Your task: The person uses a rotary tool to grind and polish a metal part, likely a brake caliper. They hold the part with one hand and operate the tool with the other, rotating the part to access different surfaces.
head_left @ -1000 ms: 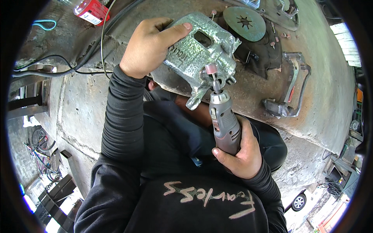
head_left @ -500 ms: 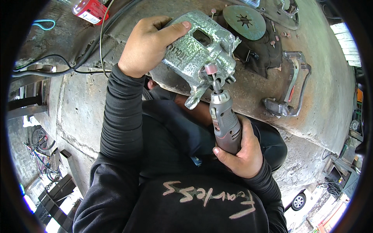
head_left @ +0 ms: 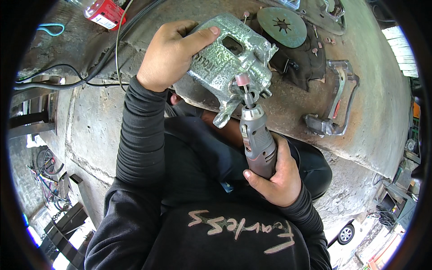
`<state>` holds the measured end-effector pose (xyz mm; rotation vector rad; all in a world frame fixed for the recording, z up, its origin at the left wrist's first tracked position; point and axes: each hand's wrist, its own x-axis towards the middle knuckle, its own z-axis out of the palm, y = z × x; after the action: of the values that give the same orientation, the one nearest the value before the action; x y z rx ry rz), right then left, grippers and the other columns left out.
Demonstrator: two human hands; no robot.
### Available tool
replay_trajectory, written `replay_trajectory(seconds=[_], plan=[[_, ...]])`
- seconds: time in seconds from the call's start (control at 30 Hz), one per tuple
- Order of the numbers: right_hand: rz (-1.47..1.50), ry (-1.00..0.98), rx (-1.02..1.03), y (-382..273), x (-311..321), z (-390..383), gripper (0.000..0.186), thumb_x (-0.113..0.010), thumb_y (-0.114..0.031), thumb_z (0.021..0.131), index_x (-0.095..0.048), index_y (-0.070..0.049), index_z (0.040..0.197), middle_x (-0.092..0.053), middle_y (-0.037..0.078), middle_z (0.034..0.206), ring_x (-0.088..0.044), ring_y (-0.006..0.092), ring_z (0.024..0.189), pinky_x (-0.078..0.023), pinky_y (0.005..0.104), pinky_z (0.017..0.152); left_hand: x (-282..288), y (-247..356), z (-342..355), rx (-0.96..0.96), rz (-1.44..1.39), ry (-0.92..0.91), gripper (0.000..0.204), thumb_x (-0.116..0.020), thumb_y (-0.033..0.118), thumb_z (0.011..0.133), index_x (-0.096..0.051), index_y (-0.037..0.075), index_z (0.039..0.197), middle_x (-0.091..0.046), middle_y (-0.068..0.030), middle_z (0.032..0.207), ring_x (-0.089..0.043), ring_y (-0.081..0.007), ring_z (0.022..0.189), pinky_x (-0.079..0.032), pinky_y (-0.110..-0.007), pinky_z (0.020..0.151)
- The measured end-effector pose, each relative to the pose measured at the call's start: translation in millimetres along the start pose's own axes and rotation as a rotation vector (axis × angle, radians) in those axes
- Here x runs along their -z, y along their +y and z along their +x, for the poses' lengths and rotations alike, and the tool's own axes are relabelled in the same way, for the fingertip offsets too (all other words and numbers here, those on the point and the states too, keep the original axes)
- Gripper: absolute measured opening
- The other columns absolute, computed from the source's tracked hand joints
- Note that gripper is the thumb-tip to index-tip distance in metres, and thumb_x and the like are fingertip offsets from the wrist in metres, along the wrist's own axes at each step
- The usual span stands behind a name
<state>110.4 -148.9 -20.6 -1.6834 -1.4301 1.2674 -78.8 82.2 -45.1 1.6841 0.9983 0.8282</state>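
My left hand (head_left: 173, 51) grips a silvery brake caliper (head_left: 213, 63) by its upper left side, thumb laid on the face next to the rectangular window. The caliper is tilted, with a lug pointing down toward me. In my right hand (head_left: 279, 177) is a grey rotary tool (head_left: 257, 141), held from below with the fingers wrapped round its body. The tool's pink grinding stone (head_left: 242, 79) stands at the caliper's lower right part, by the bosses; whether it touches the metal I cannot tell. Most of my right fingers are hidden behind the tool.
Beyond the caliper, a round greenish disc (head_left: 282, 27) lies over a dark cloth (head_left: 306, 67) with small grinding bits around it. A metal caliper bracket (head_left: 335, 101) rests on the worn bench (head_left: 373, 130) at right. A corrugated hose (head_left: 108, 51) and a red-labelled bottle (head_left: 103, 12) are at upper left.
The rotary tool and my right hand have shifted slightly left. The caliper has moved a little, and my left hand keeps the same hold.
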Motion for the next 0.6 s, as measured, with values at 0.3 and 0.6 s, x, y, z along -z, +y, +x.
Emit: replay_trajectory(seconds=[0.3,0.6], plan=[[-0.012,0.034,-0.004,1.3,-0.3,1.4,0.077,-0.077,-0.019,0.076,-0.036,0.005,0.136,-0.060,0.019,0.116,-0.061,0.0253,0.107,-0.046,0.0372,0.096,0.1,0.2,-0.6,-0.021,0.000,0.002,0.040,-0.068,0.034,0.090,-0.063,-0.004,0.079,-0.049,-0.0040,0.060,-0.042,-0.0091,0.059,-0.038,-0.029,0.054],[-0.007,0.019,-0.046,5.6,-5.1,-5.5,0.076,-0.078,-0.021,0.075,-0.037,0.005,0.134,-0.060,0.018,0.114,-0.061,0.0246,0.105,-0.046,0.0371,0.095,-0.4,-0.4,-0.4,-0.026,-0.004,0.007,0.039,-0.068,0.033,0.090,-0.064,-0.004,0.080,-0.050,-0.0042,0.061,-0.042,-0.0092,0.059,-0.038,-0.029,0.054]])
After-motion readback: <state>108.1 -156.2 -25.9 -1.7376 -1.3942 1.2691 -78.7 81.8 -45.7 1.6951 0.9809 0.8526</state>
